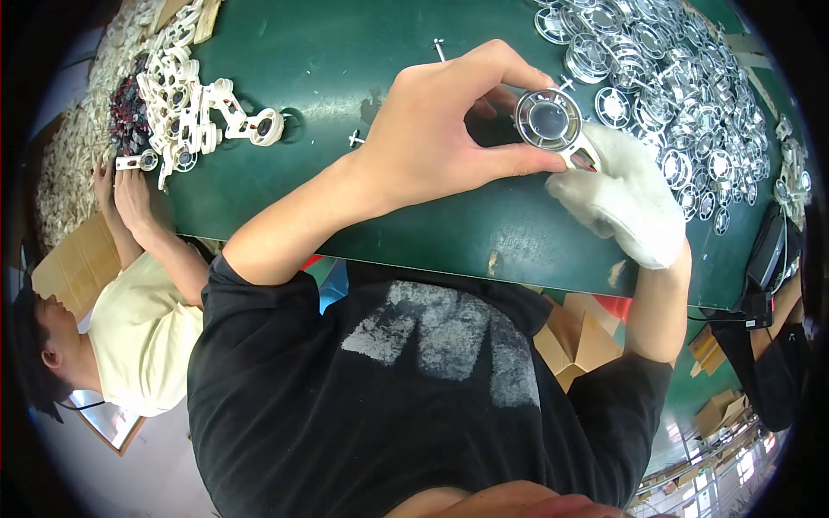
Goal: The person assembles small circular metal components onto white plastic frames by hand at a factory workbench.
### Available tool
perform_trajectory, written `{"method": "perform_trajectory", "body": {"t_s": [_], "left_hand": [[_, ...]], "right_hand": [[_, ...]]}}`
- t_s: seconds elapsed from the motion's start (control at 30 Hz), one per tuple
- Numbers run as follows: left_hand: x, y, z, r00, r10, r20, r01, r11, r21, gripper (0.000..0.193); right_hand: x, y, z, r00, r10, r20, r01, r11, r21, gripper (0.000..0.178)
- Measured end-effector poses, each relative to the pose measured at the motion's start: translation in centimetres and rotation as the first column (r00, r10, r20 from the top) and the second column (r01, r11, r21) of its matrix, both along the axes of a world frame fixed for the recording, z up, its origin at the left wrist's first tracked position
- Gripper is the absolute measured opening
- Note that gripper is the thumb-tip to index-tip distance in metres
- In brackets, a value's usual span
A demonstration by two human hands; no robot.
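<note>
My bare left hand [432, 129] grips a round part with a silver ring and dark centre [549, 120] by its edge, thumb below and fingers above. A white piece [584, 154] extends from the ring's lower right side. My right hand [630, 197], in a white glove, is closed on this white piece. Its fingertips are partly hidden. Both hands hold the part above the green table [449, 229], near the pile of silver rings [613, 107]. Two small metal pins or fittings lie beyond my left forearm, one of them a small silver piece [355, 139].
White assembled parts [207, 116] are heaped at the left, with a dark-and-red pile [129, 116] beside them. A co-worker's hands [129, 194] reach onto the table there. An open cardboard box [574, 341] sits below the table's front edge. A black device [760, 309] is at the right.
</note>
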State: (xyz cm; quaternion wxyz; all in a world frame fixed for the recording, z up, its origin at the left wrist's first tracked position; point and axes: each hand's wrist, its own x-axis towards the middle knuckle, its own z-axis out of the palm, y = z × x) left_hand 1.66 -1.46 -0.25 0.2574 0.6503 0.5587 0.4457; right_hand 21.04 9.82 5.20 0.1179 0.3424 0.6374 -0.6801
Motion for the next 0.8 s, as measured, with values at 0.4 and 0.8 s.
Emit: {"method": "perform_trajectory", "body": {"t_s": [0.4, 0.8], "left_hand": [[0.3, 0.4, 0.1, 0.928, -0.234, 0.289, 0.196, 0.968, 0.155, 0.066], [-1.8, 2.8, 2.2, 0.989, 0.013, 0.148, 0.016, 0.98, -0.196, 0.021]], "right_hand": [[-0.3, -2.3, -2.6, 0.963, -0.057, -0.262, 0.206, 0.783, 0.586, 0.03], [-0.9, -2.8, -2.3, 0.98, -0.092, -0.174, 0.177, 0.8, 0.574, 0.036]]}}
